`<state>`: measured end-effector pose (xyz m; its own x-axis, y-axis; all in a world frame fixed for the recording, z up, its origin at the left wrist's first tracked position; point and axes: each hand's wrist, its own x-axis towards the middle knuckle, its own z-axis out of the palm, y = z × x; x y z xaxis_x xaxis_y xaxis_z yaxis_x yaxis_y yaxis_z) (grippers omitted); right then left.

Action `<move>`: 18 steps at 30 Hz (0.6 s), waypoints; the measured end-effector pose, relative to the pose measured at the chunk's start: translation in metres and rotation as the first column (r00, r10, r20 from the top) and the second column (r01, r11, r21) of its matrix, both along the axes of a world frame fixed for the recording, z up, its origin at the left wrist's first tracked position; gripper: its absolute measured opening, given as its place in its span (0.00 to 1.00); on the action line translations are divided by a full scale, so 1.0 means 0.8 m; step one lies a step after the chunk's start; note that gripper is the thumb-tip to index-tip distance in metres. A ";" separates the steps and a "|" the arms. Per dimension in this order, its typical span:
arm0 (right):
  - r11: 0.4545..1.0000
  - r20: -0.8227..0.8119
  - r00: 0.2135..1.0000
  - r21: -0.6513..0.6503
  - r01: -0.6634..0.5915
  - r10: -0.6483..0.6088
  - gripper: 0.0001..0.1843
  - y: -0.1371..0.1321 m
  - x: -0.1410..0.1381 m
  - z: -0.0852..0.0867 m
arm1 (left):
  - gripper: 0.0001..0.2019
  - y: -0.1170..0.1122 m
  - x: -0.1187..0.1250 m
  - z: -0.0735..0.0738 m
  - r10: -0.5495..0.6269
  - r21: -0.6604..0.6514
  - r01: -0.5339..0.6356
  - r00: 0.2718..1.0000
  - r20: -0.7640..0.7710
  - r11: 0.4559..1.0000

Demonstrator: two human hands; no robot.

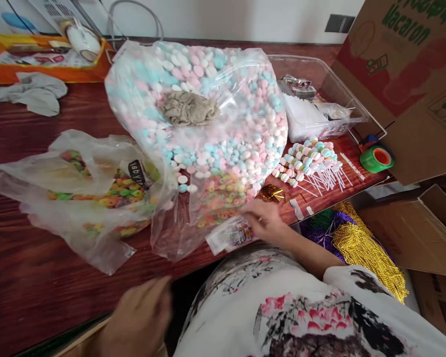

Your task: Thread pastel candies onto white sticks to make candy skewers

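My right hand (pixel 264 220) rests at the table's front edge, fingers closed on a small printed packet (pixel 228 234). It lies just below a big clear bag of pink, blue and white candies (pixel 204 99), which has a crumpled brown cloth (pixel 189 108) on top. Colourful ring candies (pixel 219 198) fill the bag's lower part. My left hand (pixel 139 317) is low at the near edge, blurred by motion, touching nothing I can make out. A second clear bag of ring candies (pixel 96 191) lies to the left.
Several candy skewers on white sticks (pixel 308 161) lie right of the big bag. Behind them stands a clear plastic tub (pixel 319 106). A green tape roll (pixel 376 158), cardboard boxes (pixel 405 74), gold and purple beads (pixel 357 238) and an orange box (pixel 40 57) surround the wooden table (pixel 29 277).
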<state>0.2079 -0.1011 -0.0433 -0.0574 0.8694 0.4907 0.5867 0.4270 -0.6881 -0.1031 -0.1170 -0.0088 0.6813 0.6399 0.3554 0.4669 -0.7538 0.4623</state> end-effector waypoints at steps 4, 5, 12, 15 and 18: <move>0.906 0.148 0.894 0.080 0.415 -0.423 0.12 -0.013 0.085 0.002 | 0.10 0.026 0.139 -0.040 -0.170 0.161 0.195 0.973 -0.157 0.968; 0.867 0.210 0.842 0.080 0.491 -0.496 0.12 -0.021 0.105 0.004 | 0.09 0.031 0.167 -0.043 -0.207 0.146 0.250 0.944 -0.256 0.957; 0.670 0.683 0.501 -0.022 0.742 -0.532 0.16 -0.081 0.173 -0.009 | 0.18 0.046 0.204 -0.047 -0.201 0.065 0.273 0.830 -0.520 0.960; 0.629 0.751 0.448 -0.056 0.776 -0.485 0.20 -0.077 0.172 -0.026 | 0.22 0.050 0.193 -0.047 -0.208 0.034 0.259 0.839 -0.502 0.965; 0.588 0.737 0.446 -0.081 0.805 -0.508 0.17 -0.065 0.172 -0.033 | 0.24 0.050 0.192 -0.044 -0.215 -0.015 0.237 0.850 -0.480 0.971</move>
